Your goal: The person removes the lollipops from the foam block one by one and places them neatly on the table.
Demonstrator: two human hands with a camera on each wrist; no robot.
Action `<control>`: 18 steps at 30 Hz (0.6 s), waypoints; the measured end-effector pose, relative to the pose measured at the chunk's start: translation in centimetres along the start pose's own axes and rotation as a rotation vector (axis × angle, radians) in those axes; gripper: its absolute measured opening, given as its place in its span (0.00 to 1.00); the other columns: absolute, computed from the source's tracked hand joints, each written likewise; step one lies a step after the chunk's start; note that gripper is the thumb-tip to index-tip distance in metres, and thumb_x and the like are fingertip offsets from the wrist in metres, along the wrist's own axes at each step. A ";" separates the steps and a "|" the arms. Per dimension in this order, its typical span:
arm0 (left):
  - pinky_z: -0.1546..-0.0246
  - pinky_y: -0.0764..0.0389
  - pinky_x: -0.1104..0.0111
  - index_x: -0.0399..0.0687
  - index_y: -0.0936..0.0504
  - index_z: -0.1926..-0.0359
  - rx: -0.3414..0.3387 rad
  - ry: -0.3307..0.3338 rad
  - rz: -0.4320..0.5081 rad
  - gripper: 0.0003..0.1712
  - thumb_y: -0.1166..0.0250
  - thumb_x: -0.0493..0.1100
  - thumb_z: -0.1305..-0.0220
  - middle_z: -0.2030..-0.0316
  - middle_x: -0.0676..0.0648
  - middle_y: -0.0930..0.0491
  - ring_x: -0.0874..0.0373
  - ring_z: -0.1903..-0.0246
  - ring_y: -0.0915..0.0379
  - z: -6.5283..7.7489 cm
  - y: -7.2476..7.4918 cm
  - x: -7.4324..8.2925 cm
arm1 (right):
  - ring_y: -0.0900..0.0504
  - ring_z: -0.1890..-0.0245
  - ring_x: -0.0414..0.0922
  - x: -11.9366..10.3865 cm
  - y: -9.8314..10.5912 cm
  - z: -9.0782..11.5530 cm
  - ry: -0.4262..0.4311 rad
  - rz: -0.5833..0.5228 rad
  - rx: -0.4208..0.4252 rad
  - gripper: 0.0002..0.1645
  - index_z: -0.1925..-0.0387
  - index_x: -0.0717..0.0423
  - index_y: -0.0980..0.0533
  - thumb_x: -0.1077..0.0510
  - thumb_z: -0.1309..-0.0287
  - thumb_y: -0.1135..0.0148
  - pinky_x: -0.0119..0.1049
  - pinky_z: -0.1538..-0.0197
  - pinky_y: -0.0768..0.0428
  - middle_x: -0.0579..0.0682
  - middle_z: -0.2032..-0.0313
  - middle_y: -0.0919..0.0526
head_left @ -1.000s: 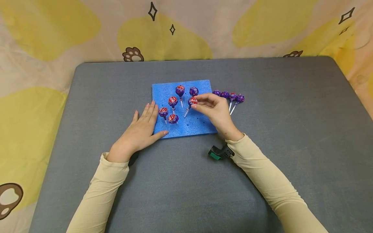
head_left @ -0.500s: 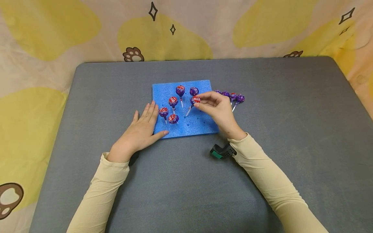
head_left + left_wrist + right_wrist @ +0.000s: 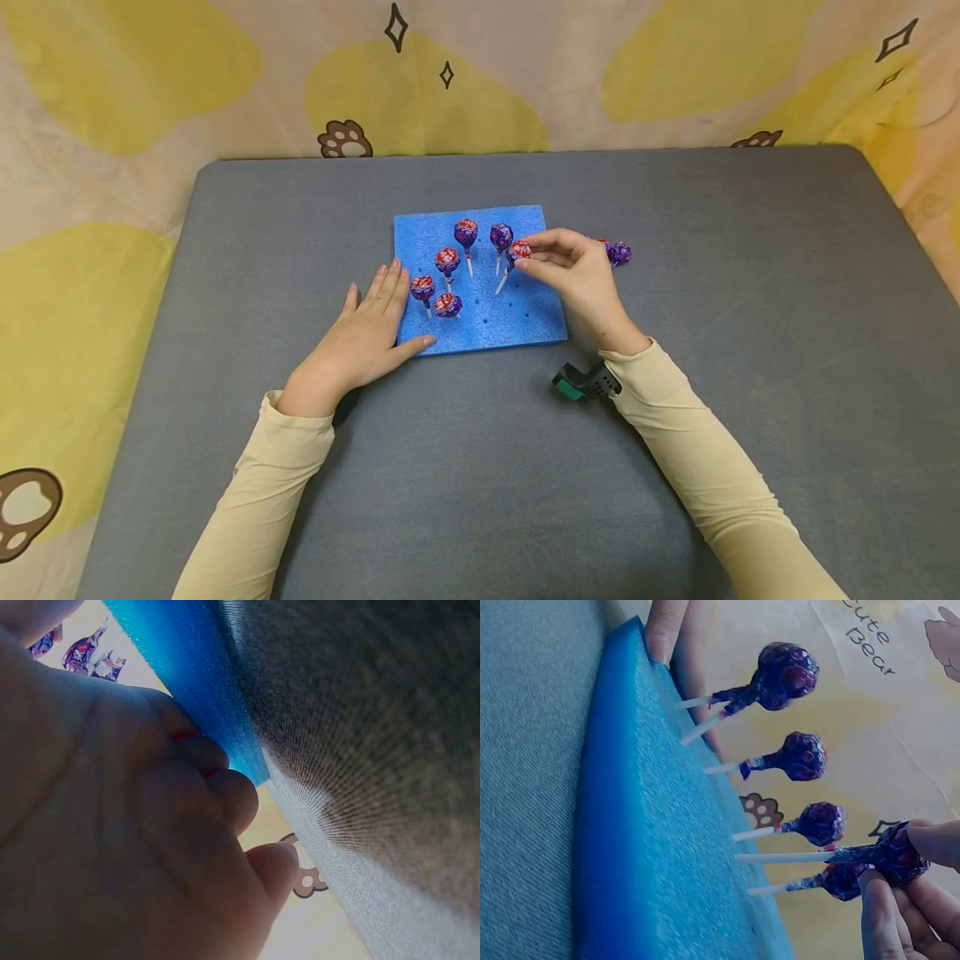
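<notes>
My right hand (image 3: pixel 581 271) pinches the wrapped head of a purple-and-red lollipop (image 3: pixel 518 252) between thumb and fingers. Its white stick points down and left over the blue foam board (image 3: pixel 480 333); in the right wrist view the stick's tip (image 3: pixel 742 858) is close to the foam, and I cannot tell whether it has entered. Several other lollipops (image 3: pixel 447 261) stand upright in the board by their sticks. My left hand (image 3: pixel 356 342) lies flat with straight fingers along the board's left edge, the thumb over its front corner.
Beyond my right hand, loose lollipops (image 3: pixel 618 253) lie on the grey table (image 3: pixel 712 333), partly hidden by the hand. Small holes dot the board's front right part. A patterned yellow cloth (image 3: pixel 480 75) hangs behind the table.
My right hand has moved right and slightly away from me with the lollipop, and now covers more of the loose ones. The left hand has stayed on the board.
</notes>
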State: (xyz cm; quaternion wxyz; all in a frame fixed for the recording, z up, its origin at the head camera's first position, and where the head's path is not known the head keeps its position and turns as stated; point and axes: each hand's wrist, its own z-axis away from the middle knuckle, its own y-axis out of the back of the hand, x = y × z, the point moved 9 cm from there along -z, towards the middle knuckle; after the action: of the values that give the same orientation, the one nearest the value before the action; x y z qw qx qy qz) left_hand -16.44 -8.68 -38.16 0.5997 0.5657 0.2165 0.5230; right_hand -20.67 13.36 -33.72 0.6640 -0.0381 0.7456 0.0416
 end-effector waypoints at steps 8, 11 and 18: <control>0.35 0.67 0.43 0.36 0.64 0.28 0.002 -0.002 -0.004 0.52 0.49 0.64 0.34 0.28 0.38 0.71 0.46 0.29 0.77 0.0 0.0 0.0 | 0.17 0.64 0.42 -0.1 1.0 -0.3 -0.017 0.003 0.009 0.15 0.57 0.70 0.22 0.70 0.49 0.34 0.31 0.57 0.21 0.48 0.66 0.15; 0.35 0.68 0.43 0.35 0.64 0.28 -0.001 -0.001 0.000 0.52 0.49 0.64 0.34 0.28 0.38 0.71 0.46 0.29 0.77 0.0 0.0 0.0 | 0.17 0.65 0.42 -0.1 1.4 -0.4 -0.036 0.002 0.004 0.14 0.58 0.68 0.21 0.69 0.49 0.33 0.30 0.57 0.21 0.48 0.66 0.15; 0.35 0.68 0.43 0.35 0.64 0.28 0.000 0.000 0.000 0.53 0.49 0.64 0.34 0.28 0.38 0.70 0.46 0.29 0.77 0.0 0.0 0.0 | 0.17 0.66 0.41 -0.4 2.7 -0.6 -0.038 -0.031 0.007 0.12 0.60 0.66 0.20 0.70 0.50 0.33 0.31 0.58 0.21 0.49 0.68 0.15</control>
State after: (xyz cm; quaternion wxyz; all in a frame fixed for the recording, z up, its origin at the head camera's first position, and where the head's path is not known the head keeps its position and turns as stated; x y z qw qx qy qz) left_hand -16.45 -8.69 -38.14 0.5996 0.5656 0.2166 0.5231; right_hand -21.54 15.94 -33.20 0.6787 -0.0467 0.7323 0.0293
